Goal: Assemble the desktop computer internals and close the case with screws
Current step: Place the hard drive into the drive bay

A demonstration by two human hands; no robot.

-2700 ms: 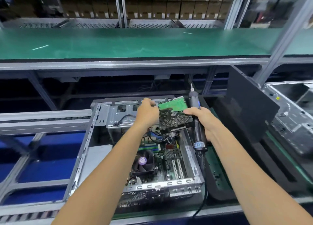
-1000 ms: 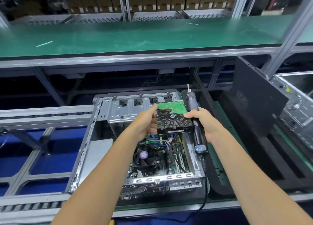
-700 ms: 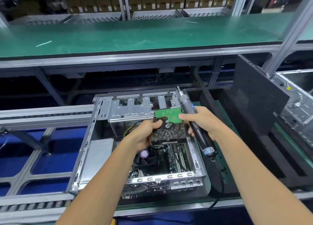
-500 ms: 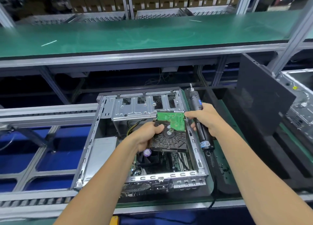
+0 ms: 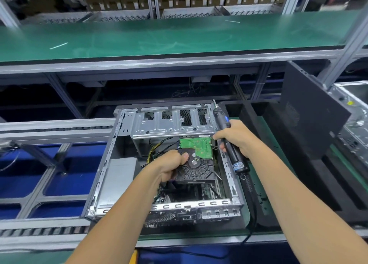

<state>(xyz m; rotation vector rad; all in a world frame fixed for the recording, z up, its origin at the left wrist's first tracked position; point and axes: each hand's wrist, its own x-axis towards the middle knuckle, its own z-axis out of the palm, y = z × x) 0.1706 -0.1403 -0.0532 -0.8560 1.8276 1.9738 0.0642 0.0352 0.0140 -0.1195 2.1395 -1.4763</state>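
Here the hard drive (image 5: pixel 196 164) shows green board, black ribbed underside.

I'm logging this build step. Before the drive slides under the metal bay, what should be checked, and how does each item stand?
1. Left hand grips drive: ok.
2. Drive's circuit board faces up: ok.
3. Drive's far end meets bay opening: ok.
4. Yellow cables clear of drive's path: cannot tell.
5. Right hand holds screwdriver, tip away from drive: ok.
6. Drive seated: not ok.
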